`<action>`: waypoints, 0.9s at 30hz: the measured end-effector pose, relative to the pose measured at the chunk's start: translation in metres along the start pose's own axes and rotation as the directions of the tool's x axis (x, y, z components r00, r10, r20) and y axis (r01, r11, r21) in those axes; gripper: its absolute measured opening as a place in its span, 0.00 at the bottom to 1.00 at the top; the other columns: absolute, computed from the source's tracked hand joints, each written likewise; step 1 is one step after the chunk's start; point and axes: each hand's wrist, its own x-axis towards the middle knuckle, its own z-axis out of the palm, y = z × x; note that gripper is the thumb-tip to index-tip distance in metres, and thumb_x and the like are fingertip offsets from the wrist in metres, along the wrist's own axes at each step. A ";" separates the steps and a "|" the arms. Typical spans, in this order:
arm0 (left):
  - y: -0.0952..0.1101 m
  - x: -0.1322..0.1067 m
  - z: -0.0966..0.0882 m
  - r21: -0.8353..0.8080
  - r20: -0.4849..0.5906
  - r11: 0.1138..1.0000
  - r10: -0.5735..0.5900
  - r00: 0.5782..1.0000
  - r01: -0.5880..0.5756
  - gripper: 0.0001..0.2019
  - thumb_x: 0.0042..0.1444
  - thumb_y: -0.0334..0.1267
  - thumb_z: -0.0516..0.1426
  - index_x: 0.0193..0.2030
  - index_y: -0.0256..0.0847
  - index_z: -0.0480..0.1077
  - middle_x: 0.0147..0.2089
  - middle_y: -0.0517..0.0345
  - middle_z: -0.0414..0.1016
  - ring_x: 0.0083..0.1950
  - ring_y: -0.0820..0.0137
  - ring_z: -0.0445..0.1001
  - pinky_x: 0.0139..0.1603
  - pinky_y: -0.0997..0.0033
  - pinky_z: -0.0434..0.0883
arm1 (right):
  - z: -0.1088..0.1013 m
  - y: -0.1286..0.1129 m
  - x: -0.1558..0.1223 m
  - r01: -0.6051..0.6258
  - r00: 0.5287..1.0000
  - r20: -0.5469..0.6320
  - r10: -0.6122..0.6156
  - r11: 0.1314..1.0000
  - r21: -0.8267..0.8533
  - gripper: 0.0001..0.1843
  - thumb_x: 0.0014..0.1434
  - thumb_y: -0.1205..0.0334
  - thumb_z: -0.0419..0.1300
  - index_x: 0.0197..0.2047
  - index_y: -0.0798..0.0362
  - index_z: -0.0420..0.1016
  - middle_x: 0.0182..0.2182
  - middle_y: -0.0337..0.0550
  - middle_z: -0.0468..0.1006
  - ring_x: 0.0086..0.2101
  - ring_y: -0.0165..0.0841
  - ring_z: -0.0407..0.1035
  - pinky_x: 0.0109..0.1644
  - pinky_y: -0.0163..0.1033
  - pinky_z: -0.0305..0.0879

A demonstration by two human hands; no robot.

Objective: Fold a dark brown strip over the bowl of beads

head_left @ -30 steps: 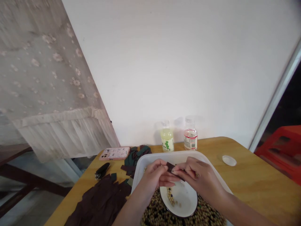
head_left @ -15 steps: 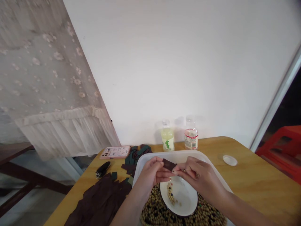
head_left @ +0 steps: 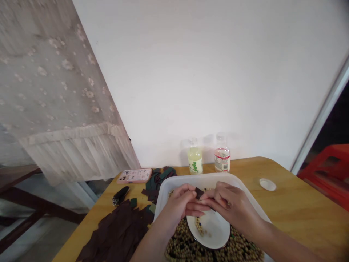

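A small dark brown fabric piece [head_left: 199, 192] is pinched between my two hands above a white bowl [head_left: 216, 233]. My left hand [head_left: 185, 200] grips its left end with thumb and fingers. At its right end, the fingertips of my right hand [head_left: 225, 200] are closed on it. Several pale beads and a few dark ones [head_left: 200, 226] lie at the left inside the bowl. The bowl rests on a mass of small brownish beads [head_left: 185, 243] that fills a white plastic tray [head_left: 163, 189]. My hands hide part of the bowl and the tray.
Brown fabric pieces [head_left: 114, 229] are heaped left of the tray, with green and brown scraps [head_left: 159, 180] behind. Nearby lie a black key fob [head_left: 120, 195] and a pink phone [head_left: 135, 175]. Two bottles [head_left: 195, 162] stand by the wall; a clear lid [head_left: 267, 184] lies right.
My left hand has moved a little to the right, closer to my right hand. Less of the brown fabric piece shows between my fingers now.
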 end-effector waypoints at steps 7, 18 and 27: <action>0.001 0.002 -0.001 -0.037 -0.118 0.996 0.078 0.990 -0.083 0.11 0.42 0.38 0.57 0.30 0.39 0.58 0.21 0.58 0.73 0.25 0.68 0.75 0.26 0.75 0.71 | -0.001 0.001 0.000 -0.035 0.999 0.001 0.035 0.999 0.006 0.19 0.54 0.67 0.55 0.18 0.50 0.49 0.19 0.34 0.65 0.29 0.30 0.73 0.26 0.30 0.64; 0.002 -0.004 0.003 0.001 -0.049 0.995 0.096 0.994 -0.096 0.12 0.43 0.40 0.57 0.31 0.40 0.58 0.23 0.58 0.74 0.29 0.65 0.76 0.29 0.73 0.71 | -0.003 -0.002 0.001 -0.085 0.996 -0.015 0.085 0.996 -0.017 0.19 0.54 0.65 0.53 0.18 0.50 0.47 0.18 0.36 0.66 0.29 0.33 0.74 0.25 0.31 0.66; 0.001 -0.005 0.004 0.056 0.081 0.998 0.037 0.996 -0.042 0.11 0.45 0.41 0.57 0.30 0.38 0.60 0.25 0.54 0.75 0.30 0.64 0.76 0.29 0.72 0.71 | -0.003 -0.002 0.002 -0.095 0.994 -0.055 0.092 0.994 -0.050 0.20 0.54 0.64 0.54 0.17 0.49 0.47 0.16 0.35 0.65 0.28 0.34 0.74 0.24 0.32 0.67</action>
